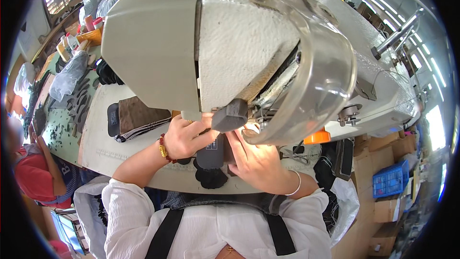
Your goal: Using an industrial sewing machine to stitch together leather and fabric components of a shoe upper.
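Dark-grey fabric piece (210, 156), part-curled left hand (183, 137) ten o'clock, right hand (257, 161) three, both grips hidden: likely to skew if pressed unevenly.

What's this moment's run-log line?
left hand: at dark grey piece | right hand: at its right side | sewing machine: partly hiding both hands

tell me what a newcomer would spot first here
The bulky pale machine fills the upper middle, its clear curved guard on its right side. Below, the left hand and right hand sit close together by a dark grey piece. A bright blue crate stands out at far right.
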`<state>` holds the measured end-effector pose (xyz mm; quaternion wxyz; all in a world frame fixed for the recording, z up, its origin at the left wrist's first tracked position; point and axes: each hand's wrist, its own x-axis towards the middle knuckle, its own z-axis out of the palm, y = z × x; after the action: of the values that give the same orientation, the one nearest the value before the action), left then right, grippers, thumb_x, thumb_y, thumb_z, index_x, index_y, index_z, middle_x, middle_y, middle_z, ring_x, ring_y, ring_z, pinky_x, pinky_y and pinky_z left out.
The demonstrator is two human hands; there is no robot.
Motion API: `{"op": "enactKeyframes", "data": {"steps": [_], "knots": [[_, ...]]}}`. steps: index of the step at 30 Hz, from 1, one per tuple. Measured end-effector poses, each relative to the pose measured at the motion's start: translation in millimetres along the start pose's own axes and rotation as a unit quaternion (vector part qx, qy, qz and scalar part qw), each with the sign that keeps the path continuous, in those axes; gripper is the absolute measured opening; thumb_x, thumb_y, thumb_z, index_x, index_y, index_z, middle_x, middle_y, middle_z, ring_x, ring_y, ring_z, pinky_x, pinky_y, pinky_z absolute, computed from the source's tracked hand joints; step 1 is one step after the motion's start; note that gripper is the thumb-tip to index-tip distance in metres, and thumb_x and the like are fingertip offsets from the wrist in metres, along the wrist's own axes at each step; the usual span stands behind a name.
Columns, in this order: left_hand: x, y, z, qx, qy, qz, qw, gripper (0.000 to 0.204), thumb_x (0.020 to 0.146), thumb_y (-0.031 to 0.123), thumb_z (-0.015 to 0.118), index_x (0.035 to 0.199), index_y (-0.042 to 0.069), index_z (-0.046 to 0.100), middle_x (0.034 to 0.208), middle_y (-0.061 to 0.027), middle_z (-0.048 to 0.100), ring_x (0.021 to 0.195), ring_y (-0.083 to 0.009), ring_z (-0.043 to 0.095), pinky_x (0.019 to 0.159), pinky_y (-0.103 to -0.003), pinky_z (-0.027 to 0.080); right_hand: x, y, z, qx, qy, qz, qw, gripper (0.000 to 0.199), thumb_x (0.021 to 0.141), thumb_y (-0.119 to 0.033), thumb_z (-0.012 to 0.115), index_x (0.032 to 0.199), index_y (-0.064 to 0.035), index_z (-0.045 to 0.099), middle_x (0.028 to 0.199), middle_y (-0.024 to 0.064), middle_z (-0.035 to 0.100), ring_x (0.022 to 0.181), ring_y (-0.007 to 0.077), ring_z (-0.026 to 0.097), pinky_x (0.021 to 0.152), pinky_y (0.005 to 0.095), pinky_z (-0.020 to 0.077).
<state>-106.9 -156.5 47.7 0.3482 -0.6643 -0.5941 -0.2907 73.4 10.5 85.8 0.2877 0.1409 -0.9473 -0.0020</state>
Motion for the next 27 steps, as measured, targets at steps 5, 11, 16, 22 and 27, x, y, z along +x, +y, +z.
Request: {"op": "enactKeyframes", "data": {"steps": [5,11,16,22,27], "knots": [[1.5,-0.7,-0.8,0.026,0.062,0.038,0.997,0.017,0.065,0.011,0.074,0.082,0.009,0.072,0.101,-0.0086,0.074,0.091,-0.0246,0.072,0.068,-0.035,0.057,-10.7,1.2,0.0,-0.028,-0.048,-0.017,0.998,0.083,0.076,-0.025,0.073,0.152,0.004,0.054,0.067,-0.0016,0.049,0.059,0.0143,0.053,0.104,0.0474,0.0528],[-0.9,2.4,-3.6,-0.007,0.019,-0.002,1.0,0.021,0.058,0.015,0.076,0.077,0.013,0.07,0.097,-0.0094,0.071,0.092,-0.0285,0.07,0.069,-0.039,0.057,-12.9,3.0,-3.5,-0.046,-0.081,-0.048,0.994,0.09,0.076,-0.033,0.078,0.153,0.0057,0.051,0.084,0.0083,0.043,0.091,0.0271,0.063,0.104,0.0468,0.0521],[-0.7,5.7,-13.5,0.029,-0.006,-0.001,1.0,0.022,0.056,0.017,0.077,0.078,0.015,0.071,0.1,-0.0098,0.071,0.092,-0.0286,0.07,0.069,-0.04,0.056,-10.8,1.7,-10.0,-0.033,-0.096,-0.031,0.994,0.106,0.069,-0.03,0.09,0.154,0.0115,0.044,0.135,0.0259,0.065,0.127,0.031,0.067,0.106,0.0391,0.0521],[-3.8,1.9,-5.6,0.016,0.0,-0.002,1.0,0.023,0.06,0.017,0.078,0.082,0.014,0.074,0.107,-0.011,0.074,0.093,-0.0276,0.071,0.069,-0.04,0.055,-9.9,1.3,-10.5,-0.021,-0.097,-0.039,0.994,0.108,0.068,-0.03,0.091,0.155,0.0102,0.043,0.14,0.0265,0.063,0.129,0.0324,0.066,0.108,0.0398,0.051],[-2.4,-0.2,-4.9,0.029,0.033,0.009,0.999,0.031,0.062,0.014,0.078,0.093,0.009,0.078,0.111,-0.0098,0.074,0.095,-0.0287,0.071,0.073,-0.04,0.056,-12.1,2.3,-6.7,0.005,-0.104,-0.025,0.994,0.11,0.064,-0.027,0.094,0.155,0.0088,0.044,0.144,0.0276,0.059,0.13,0.0362,0.063,0.111,0.0425,0.0497]]}}
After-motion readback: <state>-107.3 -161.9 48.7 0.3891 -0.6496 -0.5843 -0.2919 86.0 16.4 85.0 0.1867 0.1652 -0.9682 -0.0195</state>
